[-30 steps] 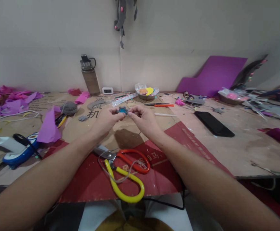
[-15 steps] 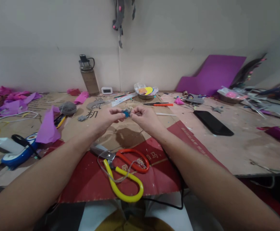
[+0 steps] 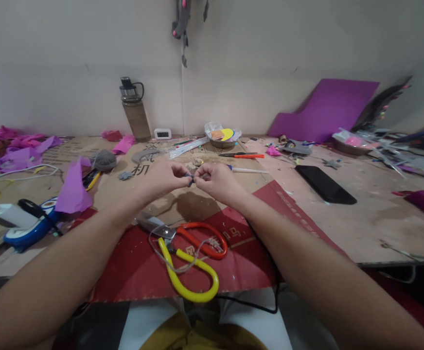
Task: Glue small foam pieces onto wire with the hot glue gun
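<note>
My left hand (image 3: 164, 176) and my right hand (image 3: 217, 182) meet over the middle of the table, fingertips almost touching. Between them is a small blue and grey piece (image 3: 190, 180), mostly hidden by the fingers. Thumb and forefinger of my left hand pinch it, and the fingers of my right hand close on its other side. Nearer to me lie large scissors (image 3: 197, 260) with one red and one yellow handle, a thin cord looped over them. Left of my left hand is a small grey felt-like cutout (image 3: 126, 175).
Red and brown cardboard (image 3: 241, 272) covers the table's middle. At the back stand a bottle (image 3: 136, 116), a small digital clock (image 3: 163, 134) and a bowl (image 3: 223, 144). A black phone (image 3: 325, 184) lies right; purple scraps (image 3: 73, 189) and grey yarn (image 3: 103, 160) lie left.
The small piece has turned between my fingers, so its blue face now shows much less. My hands stay in nearly the same place; the view has shifted slightly.
</note>
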